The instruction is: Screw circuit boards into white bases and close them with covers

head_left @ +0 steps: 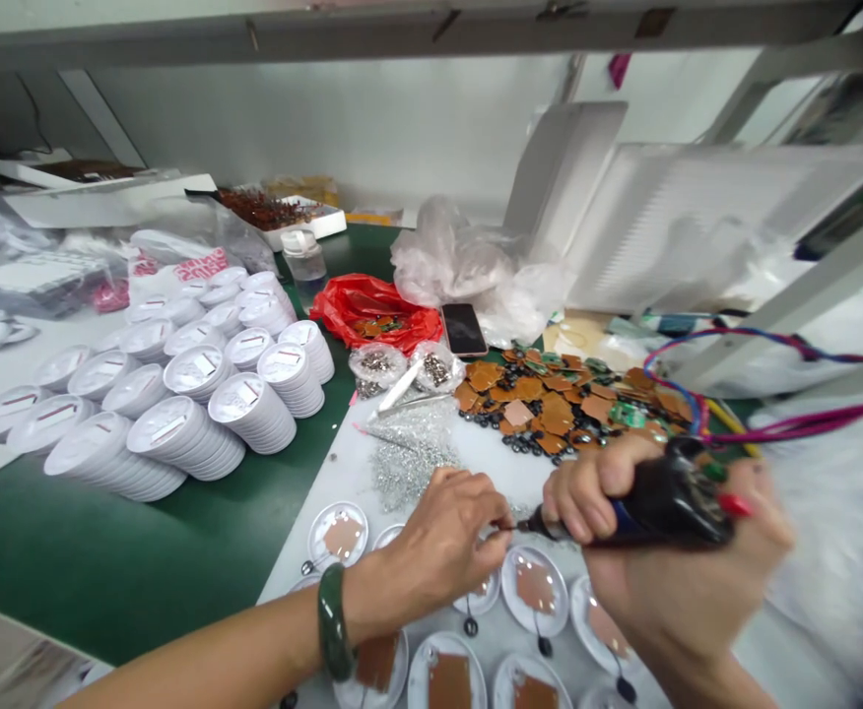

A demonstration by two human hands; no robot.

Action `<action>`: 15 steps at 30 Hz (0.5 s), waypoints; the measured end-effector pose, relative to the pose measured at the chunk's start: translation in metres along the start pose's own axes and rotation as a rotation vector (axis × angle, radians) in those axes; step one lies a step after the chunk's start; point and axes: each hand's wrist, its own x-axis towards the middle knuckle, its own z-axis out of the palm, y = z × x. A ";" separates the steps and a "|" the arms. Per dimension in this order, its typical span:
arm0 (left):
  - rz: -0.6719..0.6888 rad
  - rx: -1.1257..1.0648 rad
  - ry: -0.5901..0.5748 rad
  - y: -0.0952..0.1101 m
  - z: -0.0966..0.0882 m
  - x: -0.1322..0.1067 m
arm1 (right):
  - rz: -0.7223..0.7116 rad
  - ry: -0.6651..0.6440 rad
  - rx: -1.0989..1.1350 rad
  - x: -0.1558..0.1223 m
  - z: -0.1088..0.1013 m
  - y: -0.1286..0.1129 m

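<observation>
My right hand is wrapped round a black electric screwdriver, held level with its bit pointing left. At the bit's tip, the thumb and forefinger of my left hand are pinched together; whatever is between them is too small to make out. A dark green bangle circles my left wrist. Below both hands, several round white plastic housings lie on a white sheet, each with a brown circuit board. Short leads run from some to small black round parts. Just beyond my left hand spreads a pile of small silvery screws.
Stacked white round covers fill the left side. Brown boards and black parts lie heaped behind the screwdriver. Further back are a red bag, a phone and tubs holding white tweezers. Red and blue wires loop at right; a shelf hangs overhead.
</observation>
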 end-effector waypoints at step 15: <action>0.124 0.138 -0.172 0.038 -0.028 -0.046 | 0.176 -0.118 0.030 -0.041 0.021 -0.017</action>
